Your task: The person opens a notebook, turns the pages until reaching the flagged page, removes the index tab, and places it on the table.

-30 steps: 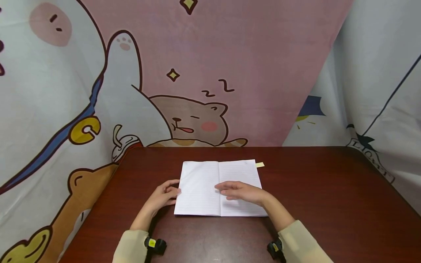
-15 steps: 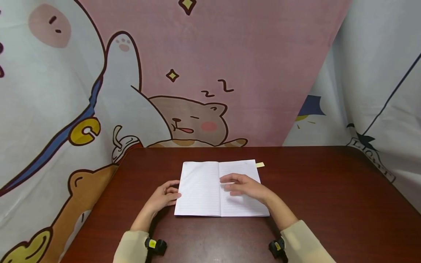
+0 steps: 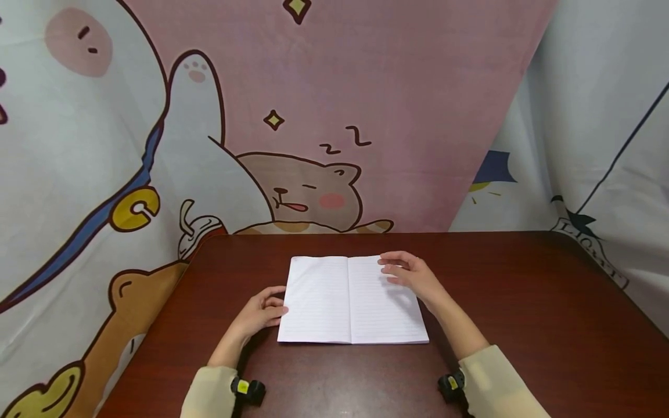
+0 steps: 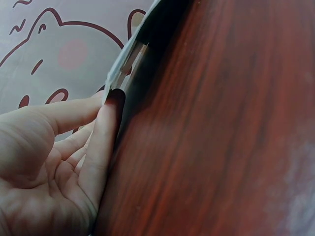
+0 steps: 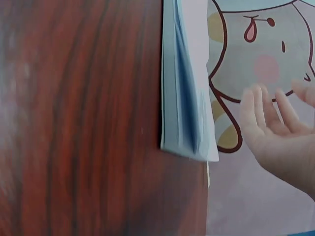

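A notebook point(image 3: 321, 302) with white lined pages lies open on the dark wooden table. My left hand point(image 3: 257, 312) is at its left edge; in the left wrist view, thumb and a finger pinch the edge of the notebook point(image 4: 118, 71). Over the upper part of the right page is my right hand point(image 3: 415, 278), its fingers loosely bent and holding nothing. The right wrist view shows that hand point(image 5: 280, 130) raised apart from the notebook's page edges point(image 5: 184, 98). A thin pale tab point(image 5: 208, 174) sticks out past the notebook's end there; in the head view the right hand hides it.
The reddish-brown table point(image 3: 522, 302) extends around the notebook. Behind it hangs a pink and white cloth point(image 3: 418, 116) printed with cartoon animals. Small black cameras point(image 3: 251, 392) are strapped at both wrists.
My right hand has moved from the middle of the notebook, near the fold, up and right to the top of the right page, covering the tab. My left hand stays at the left edge.
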A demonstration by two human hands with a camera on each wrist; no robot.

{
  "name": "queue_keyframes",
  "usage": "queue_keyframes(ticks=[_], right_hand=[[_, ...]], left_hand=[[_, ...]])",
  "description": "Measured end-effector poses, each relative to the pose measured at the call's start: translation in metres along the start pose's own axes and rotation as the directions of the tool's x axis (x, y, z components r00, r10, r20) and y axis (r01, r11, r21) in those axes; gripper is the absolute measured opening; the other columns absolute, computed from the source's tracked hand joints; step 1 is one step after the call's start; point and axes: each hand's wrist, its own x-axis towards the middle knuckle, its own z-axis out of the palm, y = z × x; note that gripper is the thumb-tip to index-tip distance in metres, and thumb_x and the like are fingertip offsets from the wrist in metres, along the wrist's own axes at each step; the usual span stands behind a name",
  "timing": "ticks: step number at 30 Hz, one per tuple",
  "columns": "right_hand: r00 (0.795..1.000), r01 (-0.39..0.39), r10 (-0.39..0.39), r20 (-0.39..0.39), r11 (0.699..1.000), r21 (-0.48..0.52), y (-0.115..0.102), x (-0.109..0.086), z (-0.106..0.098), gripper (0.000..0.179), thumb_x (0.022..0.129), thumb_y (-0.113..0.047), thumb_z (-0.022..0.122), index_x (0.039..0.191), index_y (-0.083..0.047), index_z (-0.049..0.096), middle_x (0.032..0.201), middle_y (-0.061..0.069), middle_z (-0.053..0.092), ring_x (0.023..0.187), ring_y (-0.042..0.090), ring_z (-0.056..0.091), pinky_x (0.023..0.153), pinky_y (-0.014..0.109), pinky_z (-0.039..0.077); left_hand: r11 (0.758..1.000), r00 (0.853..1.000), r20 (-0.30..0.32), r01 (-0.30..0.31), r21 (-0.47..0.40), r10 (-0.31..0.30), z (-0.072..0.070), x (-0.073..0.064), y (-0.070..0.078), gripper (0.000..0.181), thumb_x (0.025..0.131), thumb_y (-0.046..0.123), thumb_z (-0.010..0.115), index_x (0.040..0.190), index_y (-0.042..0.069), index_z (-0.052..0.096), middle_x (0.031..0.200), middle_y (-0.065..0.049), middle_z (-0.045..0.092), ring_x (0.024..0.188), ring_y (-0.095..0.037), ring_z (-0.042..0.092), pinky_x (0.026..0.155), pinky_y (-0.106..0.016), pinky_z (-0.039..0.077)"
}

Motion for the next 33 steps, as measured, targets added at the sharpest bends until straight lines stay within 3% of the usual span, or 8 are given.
queue_keyframes(ticks=[5,8,13,22,33], right_hand=[[0.989,-0.025,0.021,-0.148,0.999,-0.022,0.003,0.001,-0.014,0.042,0.102,-0.016,0.057,0.137,0.004,0.051,0.139,0.029,0.053,0.103,0.001,0.064,0.1,0.037,0.052],[0.981,-0.056,0.047,-0.189,0.998,-0.042,0.007,0.001,-0.022,0.043,0.102,-0.018,0.056,0.139,0.004,0.05,0.14,0.027,0.054,0.1,-0.004,0.062,0.101,0.039,0.051],[0.972,-0.089,0.075,-0.222,0.995,-0.052,0.013,0.001,-0.03,0.044,0.103,-0.018,0.055,0.14,0.005,0.048,0.142,0.027,0.052,0.107,0.004,0.063,0.104,0.045,0.048],[0.965,-0.187,0.17,-0.202,0.98,-0.069,0.02,-0.002,-0.037,0.049,0.104,-0.023,0.053,0.143,0.005,0.045,0.145,0.028,0.048,0.132,0.036,0.052,0.109,0.049,0.044],[0.963,-0.257,0.231,-0.141,0.943,-0.213,0.027,-0.003,-0.041,0.05,0.103,-0.021,0.051,0.141,0.011,0.044,0.147,0.032,0.044,0.134,0.043,0.048,0.112,0.051,0.041]], left_hand=[[1.0,1.0,-0.001,0.007,-0.002,-0.007,0.0,0.001,-0.001,0.054,0.094,0.009,0.067,0.144,0.0,0.045,0.105,-0.012,0.064,0.088,-0.012,0.063,0.077,-0.028,0.058],[1.0,1.0,-0.001,0.013,-0.008,-0.013,0.0,0.001,-0.001,0.054,0.094,0.008,0.067,0.144,0.0,0.046,0.104,-0.011,0.064,0.089,-0.012,0.063,0.077,-0.028,0.058],[1.0,1.0,-0.004,0.015,-0.01,-0.015,-0.001,0.002,-0.002,0.055,0.094,0.009,0.067,0.144,0.001,0.045,0.104,-0.01,0.064,0.089,-0.012,0.063,0.078,-0.028,0.058],[1.0,1.0,-0.003,0.009,-0.008,-0.009,-0.001,0.003,-0.001,0.055,0.094,0.009,0.067,0.144,0.0,0.045,0.105,-0.01,0.064,0.088,-0.011,0.063,0.077,-0.027,0.058],[1.0,1.0,-0.006,0.022,-0.007,-0.022,0.0,0.001,0.002,0.056,0.095,0.009,0.066,0.145,0.0,0.044,0.105,-0.011,0.064,0.086,-0.01,0.063,0.074,-0.026,0.058]])
